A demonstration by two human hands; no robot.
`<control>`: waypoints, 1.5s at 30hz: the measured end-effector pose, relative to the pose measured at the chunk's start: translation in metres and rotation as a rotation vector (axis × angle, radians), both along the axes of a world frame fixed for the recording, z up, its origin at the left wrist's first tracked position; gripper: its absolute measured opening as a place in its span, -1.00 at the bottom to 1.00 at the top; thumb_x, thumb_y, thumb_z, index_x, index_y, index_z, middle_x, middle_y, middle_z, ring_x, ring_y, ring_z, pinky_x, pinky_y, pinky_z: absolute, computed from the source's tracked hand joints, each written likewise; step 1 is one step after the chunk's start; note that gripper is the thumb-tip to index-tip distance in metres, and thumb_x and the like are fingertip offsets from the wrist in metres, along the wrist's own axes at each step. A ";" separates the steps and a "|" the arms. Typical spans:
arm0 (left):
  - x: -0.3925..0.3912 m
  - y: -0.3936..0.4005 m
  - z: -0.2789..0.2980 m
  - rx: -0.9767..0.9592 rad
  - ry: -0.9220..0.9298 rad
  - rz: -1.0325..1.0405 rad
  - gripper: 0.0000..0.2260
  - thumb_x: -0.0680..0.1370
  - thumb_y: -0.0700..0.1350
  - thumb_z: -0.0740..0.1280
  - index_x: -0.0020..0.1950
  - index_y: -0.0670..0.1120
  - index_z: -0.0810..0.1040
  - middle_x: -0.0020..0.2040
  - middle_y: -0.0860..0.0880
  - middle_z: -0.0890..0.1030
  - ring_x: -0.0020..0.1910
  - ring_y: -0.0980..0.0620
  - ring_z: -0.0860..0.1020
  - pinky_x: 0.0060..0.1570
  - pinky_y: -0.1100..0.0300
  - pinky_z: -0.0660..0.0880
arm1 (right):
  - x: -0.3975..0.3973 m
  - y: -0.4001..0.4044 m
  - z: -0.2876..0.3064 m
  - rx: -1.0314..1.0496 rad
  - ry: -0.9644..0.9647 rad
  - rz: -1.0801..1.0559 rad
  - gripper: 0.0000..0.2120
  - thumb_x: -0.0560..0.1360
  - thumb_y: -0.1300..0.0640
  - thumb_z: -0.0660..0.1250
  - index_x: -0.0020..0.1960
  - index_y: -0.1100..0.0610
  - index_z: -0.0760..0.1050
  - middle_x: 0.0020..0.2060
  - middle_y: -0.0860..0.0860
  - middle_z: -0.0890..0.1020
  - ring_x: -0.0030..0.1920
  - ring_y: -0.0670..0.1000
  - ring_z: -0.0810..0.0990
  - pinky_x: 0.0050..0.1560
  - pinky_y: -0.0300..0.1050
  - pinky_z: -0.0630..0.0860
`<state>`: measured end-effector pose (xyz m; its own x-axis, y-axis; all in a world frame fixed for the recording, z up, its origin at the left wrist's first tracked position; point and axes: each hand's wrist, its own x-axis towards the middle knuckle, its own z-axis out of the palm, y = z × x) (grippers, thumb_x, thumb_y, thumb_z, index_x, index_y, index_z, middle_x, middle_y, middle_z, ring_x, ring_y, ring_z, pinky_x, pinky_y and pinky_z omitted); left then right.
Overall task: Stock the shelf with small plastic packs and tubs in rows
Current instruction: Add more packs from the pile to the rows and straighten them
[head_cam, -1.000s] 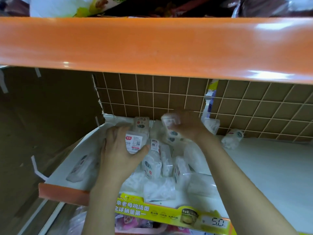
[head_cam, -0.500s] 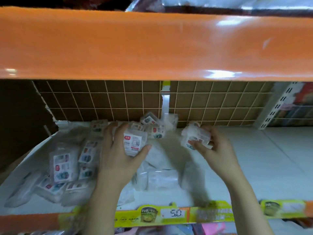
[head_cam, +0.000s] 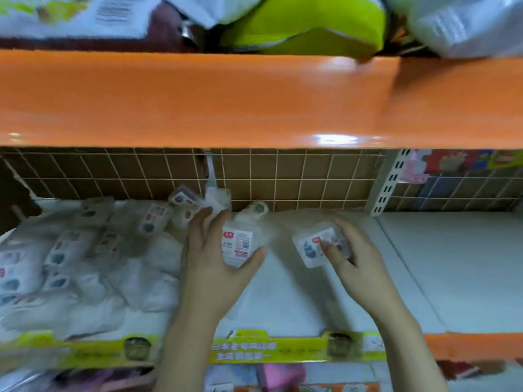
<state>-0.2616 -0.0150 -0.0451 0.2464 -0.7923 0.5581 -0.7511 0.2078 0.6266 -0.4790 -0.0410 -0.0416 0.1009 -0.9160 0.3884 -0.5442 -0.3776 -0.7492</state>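
Both my hands have come lower over the white shelf (head_cam: 452, 264), away from the heap of packs (head_cam: 85, 258) at its left. My left hand (head_cam: 215, 267) grips a labelled tub (head_cam: 237, 244) between curled fingers and thumb. My right hand (head_cam: 356, 267) pinches a clear pack (head_cam: 314, 247) just above the bare shelf, near the brown grid back panel (head_cam: 297, 176).

White shelf (head_cam: 452, 278), heaped plastic packs (head_cam: 85, 264) at left.
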 end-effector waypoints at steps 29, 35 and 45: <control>-0.045 -0.007 -0.027 0.185 0.014 -0.106 -0.30 0.20 -0.03 0.62 0.25 -0.16 0.46 0.11 -0.05 0.43 0.04 0.07 0.43 -0.06 0.39 0.26 | -0.044 0.010 -0.033 0.106 -0.009 0.057 -0.41 0.38 0.31 0.45 0.11 -0.26 0.27 0.04 -0.08 0.33 -0.05 -0.31 0.48 -0.08 -0.58 0.32; -0.078 -0.016 -0.028 0.196 -0.084 -0.072 -0.23 0.19 0.32 0.31 0.24 -0.16 0.48 0.08 -0.10 0.49 0.03 -0.15 0.51 0.03 0.05 0.45 | -0.082 0.001 -0.053 0.190 -0.044 0.030 -0.30 0.33 0.37 0.44 0.14 -0.22 0.16 0.14 0.02 0.35 0.05 -0.02 0.52 0.02 -0.37 0.38; -0.214 -0.021 -0.022 0.167 -0.096 0.065 -0.26 0.18 0.08 0.62 0.27 -0.16 0.49 0.26 -0.17 0.45 0.22 -0.08 0.33 0.17 0.13 0.27 | -0.220 -0.014 -0.057 0.174 0.041 0.060 -0.36 0.31 0.13 0.54 0.16 -0.11 0.17 0.08 -0.05 0.33 0.01 -0.13 0.50 -0.09 -0.46 0.40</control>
<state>-0.4755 -0.0357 -0.0669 0.2522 -0.8601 0.4435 -0.8173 0.0561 0.5735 -0.6989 -0.0552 -0.0982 0.1695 -0.9609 0.2190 -0.5558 -0.2768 -0.7839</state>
